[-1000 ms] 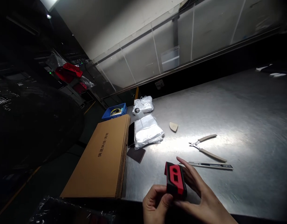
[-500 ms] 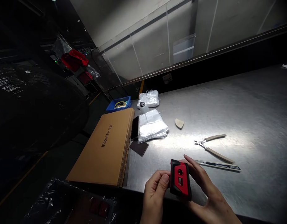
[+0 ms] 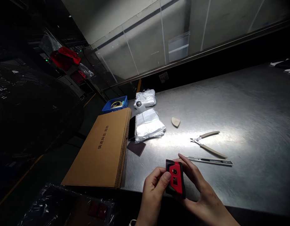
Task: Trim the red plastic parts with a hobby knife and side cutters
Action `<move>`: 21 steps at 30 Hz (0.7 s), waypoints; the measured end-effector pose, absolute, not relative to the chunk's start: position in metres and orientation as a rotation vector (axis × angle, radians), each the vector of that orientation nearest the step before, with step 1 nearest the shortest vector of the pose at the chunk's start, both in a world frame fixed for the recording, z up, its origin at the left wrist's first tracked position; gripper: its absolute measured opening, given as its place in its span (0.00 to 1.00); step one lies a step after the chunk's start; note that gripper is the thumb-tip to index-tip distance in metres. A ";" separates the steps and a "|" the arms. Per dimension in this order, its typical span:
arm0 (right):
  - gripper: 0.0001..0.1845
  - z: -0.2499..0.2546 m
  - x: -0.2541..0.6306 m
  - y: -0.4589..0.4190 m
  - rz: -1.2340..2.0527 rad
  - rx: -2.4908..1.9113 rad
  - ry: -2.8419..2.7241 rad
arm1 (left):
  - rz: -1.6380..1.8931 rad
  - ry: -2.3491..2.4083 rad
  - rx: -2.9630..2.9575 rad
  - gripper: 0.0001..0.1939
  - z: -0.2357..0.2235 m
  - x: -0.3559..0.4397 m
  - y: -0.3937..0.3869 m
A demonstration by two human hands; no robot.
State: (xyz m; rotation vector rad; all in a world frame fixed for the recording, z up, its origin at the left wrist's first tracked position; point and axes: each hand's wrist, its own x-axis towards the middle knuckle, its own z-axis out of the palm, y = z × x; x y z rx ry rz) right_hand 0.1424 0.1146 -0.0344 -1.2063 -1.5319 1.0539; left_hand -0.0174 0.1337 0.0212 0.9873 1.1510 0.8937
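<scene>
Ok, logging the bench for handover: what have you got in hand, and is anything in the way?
Left hand and right hand both on red-and-black case. Utility knife lying just beyond right hand.

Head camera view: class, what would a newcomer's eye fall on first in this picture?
A red-and-black plastic casing stands out first, held between the left hand and right hand at the front edge of the brushed steel table. Left of it lies a flat brown cardboard box, and beyond the right hand lie beige-handled pliers.
</scene>
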 end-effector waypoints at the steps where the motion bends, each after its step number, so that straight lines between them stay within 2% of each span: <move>1: 0.44 -0.035 0.142 0.115 1.059 -1.199 -1.529 | 0.901 1.151 0.961 0.13 0.021 -0.016 0.134; 5: 0.45 -0.036 0.142 0.114 1.052 -1.172 -1.530 | 0.940 1.194 0.907 0.18 0.017 -0.010 0.135; 14: 0.46 -0.034 0.141 0.111 0.993 -1.151 -1.555 | 0.904 1.167 0.999 0.12 0.014 -0.011 0.133; 21: 0.45 -0.044 0.137 0.110 0.928 -1.134 -1.571 | 0.926 1.179 0.984 0.13 0.011 -0.011 0.131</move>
